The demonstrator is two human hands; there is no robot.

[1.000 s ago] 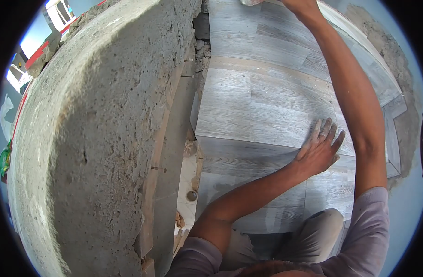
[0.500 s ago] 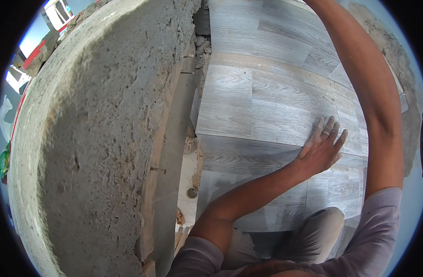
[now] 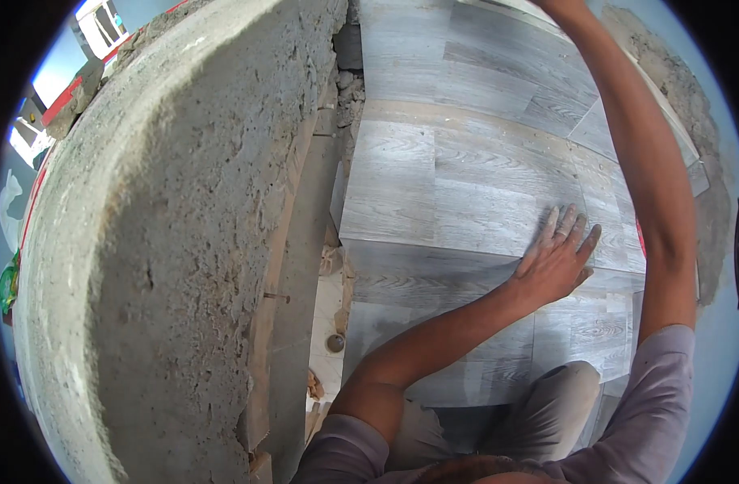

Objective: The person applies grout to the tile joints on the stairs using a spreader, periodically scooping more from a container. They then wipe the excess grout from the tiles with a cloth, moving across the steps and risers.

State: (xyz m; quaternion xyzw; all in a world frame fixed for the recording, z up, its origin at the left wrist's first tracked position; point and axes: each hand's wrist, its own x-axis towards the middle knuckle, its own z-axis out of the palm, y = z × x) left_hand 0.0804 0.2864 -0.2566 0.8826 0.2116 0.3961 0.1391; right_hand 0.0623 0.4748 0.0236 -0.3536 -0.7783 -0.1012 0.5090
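My left hand (image 3: pixel 556 256) lies with spread fingers on a grey wood-look tiled step (image 3: pixel 385 177), near its front edge. Pale dust coats the fingers, and a ring shows on one of them. My right arm (image 3: pixel 640 137) stretches up along the right side. Only the wrist end of my right hand (image 3: pixel 559 5) shows at the top edge, close to the pale edge of the upper tiles (image 3: pixel 498 10). Its fingers are cut off by the frame, so what it touches is hidden.
A rough concrete slab (image 3: pixel 184 234) rises on the left, with a board (image 3: pixel 301 266) and nails (image 3: pixel 276 297) along its side. Rubble (image 3: pixel 351 93) fills the gap beside the tiles. Below the gap are a pale floor (image 3: pixel 329 298) and a small round object (image 3: pixel 335 343).
My right arm has shifted slightly left, and more of its wrist end shows at the top. A bit of red now shows beside that forearm. My left hand stays on the tile.
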